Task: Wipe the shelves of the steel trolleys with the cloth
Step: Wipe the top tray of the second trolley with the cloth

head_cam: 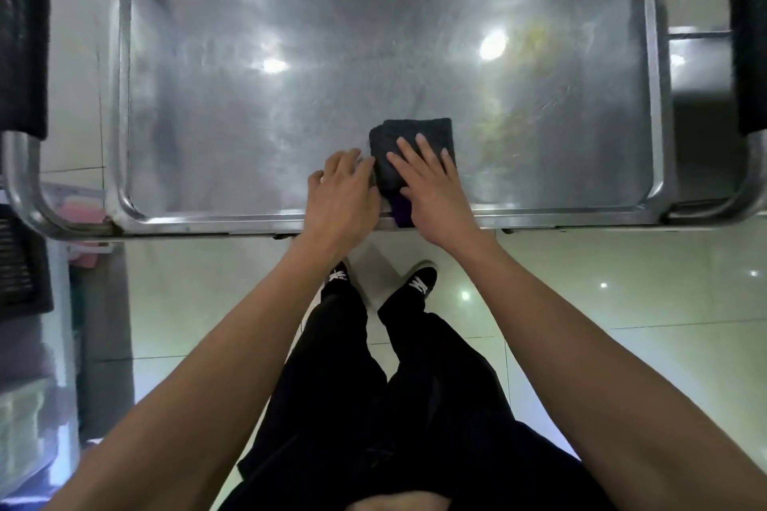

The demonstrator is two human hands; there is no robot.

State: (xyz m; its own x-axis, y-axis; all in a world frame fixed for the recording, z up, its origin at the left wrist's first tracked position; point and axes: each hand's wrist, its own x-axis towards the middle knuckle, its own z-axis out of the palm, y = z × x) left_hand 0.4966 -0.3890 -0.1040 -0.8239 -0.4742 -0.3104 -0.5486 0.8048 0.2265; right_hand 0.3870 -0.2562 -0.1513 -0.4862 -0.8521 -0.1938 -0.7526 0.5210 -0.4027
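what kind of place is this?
Probably a commercial kitchen or catering back room, though that is a guess. Clues: a steel trolley with a tray-like shelf, glossy pale floor tiles, and a dark cloth under the right hand, beside the left hand.

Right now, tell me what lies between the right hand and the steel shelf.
Head view: the folded dark cloth lies between the right hand and the shelf.
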